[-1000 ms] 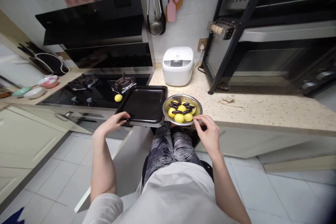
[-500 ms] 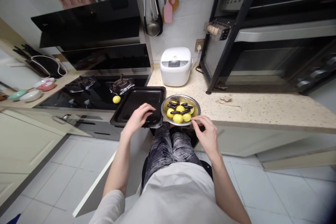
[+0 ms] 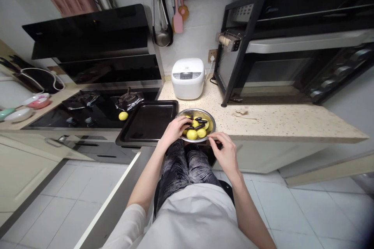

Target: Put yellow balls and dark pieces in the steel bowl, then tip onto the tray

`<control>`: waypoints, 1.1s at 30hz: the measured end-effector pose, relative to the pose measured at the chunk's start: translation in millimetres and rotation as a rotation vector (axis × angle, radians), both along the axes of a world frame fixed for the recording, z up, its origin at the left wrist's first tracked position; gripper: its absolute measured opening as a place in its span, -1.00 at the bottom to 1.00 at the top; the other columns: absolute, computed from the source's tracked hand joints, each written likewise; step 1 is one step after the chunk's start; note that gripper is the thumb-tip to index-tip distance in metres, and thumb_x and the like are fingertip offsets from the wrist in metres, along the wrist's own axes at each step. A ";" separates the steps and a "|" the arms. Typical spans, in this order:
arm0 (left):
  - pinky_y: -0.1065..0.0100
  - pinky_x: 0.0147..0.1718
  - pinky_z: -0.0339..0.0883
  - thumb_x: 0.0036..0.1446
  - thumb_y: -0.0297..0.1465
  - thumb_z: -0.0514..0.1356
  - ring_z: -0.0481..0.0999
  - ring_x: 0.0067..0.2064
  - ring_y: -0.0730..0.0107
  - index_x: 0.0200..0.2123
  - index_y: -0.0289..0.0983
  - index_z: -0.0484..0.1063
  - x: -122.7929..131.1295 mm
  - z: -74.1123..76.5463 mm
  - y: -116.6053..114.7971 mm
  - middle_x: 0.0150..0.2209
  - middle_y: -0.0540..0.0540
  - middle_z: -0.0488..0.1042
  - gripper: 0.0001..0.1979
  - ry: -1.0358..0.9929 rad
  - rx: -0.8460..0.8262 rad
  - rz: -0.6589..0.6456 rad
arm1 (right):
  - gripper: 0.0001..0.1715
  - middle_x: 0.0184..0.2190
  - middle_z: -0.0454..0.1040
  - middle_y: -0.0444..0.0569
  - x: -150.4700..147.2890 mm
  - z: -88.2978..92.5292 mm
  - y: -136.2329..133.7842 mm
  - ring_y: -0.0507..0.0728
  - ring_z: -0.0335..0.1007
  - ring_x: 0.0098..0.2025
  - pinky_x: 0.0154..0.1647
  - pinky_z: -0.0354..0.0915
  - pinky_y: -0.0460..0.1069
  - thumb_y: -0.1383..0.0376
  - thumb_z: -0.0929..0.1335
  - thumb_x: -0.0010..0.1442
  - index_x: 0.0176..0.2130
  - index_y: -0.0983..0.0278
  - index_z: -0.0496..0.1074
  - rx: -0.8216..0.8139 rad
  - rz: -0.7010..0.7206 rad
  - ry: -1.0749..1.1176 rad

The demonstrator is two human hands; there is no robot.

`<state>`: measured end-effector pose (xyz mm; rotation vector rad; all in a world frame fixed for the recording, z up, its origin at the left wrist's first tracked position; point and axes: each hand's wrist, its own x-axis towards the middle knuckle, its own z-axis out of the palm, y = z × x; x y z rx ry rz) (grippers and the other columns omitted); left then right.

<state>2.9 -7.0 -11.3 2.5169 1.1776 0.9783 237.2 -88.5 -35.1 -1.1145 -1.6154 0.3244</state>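
A shallow metal bowl (image 3: 212, 127) sits at the counter's front edge with several round yellow pieces (image 3: 192, 134) in it. Several dark, glossy, finger-shaped pieces (image 3: 200, 127) lie on top of them; their exact kind is unclear. My left hand (image 3: 176, 127) reaches over the bowl's left side, thumb and fingers slightly apart at the dark pieces, its fingertips partly covering them. At the front right, my right hand (image 3: 224, 148) pinches the bowl's rim. Left of the bowl lies a black baking tray (image 3: 146, 120), bare inside, reaching over the stove's edge.
One yellow ball (image 3: 123, 116) rests on the black stove (image 3: 99, 105), left of the tray. A white rice cooker (image 3: 188, 79) stands behind the bowl. To the right is an oven (image 3: 271, 74) in a black rack. An open drawer or door panel (image 3: 113, 198) juts out at lower left.
My left hand has moved right, from above the tray to the dark pieces in the bowl. My right hand stays at the rim. The whole view has shifted slightly.
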 end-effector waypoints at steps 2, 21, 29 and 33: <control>0.16 0.08 0.49 0.37 -0.49 0.15 0.60 0.05 0.17 0.03 -0.19 0.55 -1.8 -1.4 -1.3 0.00 -0.16 0.59 -0.75 -0.006 0.008 0.002 | -0.83 -0.22 0.63 -0.01 -1.5 -1.5 0.7 0.20 0.54 -0.13 -0.09 0.42 0.08 0.28 0.35 0.38 -0.23 0.18 0.55 -0.005 0.007 0.003; 0.17 0.08 0.47 0.46 -0.41 0.08 0.57 0.03 0.24 0.00 -0.15 0.52 -34.7 -13.7 -84.5 -0.04 -0.13 0.55 -0.78 -0.297 0.154 0.330 | -0.77 -0.19 0.61 0.05 2.2 -9.8 -3.0 0.22 0.54 -0.10 -0.15 0.45 0.09 0.22 0.31 0.41 -0.22 0.19 0.56 -0.031 -0.022 0.013; 0.14 0.11 0.44 0.47 -0.39 0.08 0.56 0.06 0.22 0.05 -0.13 0.49 -28.0 -22.4 -85.4 0.01 -0.16 0.55 -0.78 -0.244 0.152 0.275 | -0.78 -0.19 0.62 0.04 4.0 -12.6 -5.0 0.22 0.54 -0.10 -0.14 0.45 0.10 0.23 0.32 0.41 -0.20 0.18 0.57 -0.031 -0.033 -0.008; 0.11 0.17 0.42 0.46 -0.35 0.12 0.53 0.13 0.18 0.11 -0.13 0.47 -27.1 -19.7 -83.6 0.07 -0.18 0.51 -0.76 -0.218 0.103 0.242 | -0.80 -0.16 0.61 0.04 9.4 -11.2 2.8 0.22 0.54 -0.08 -0.12 0.45 0.10 0.24 0.32 0.40 -0.17 0.19 0.56 -0.010 -0.031 -0.014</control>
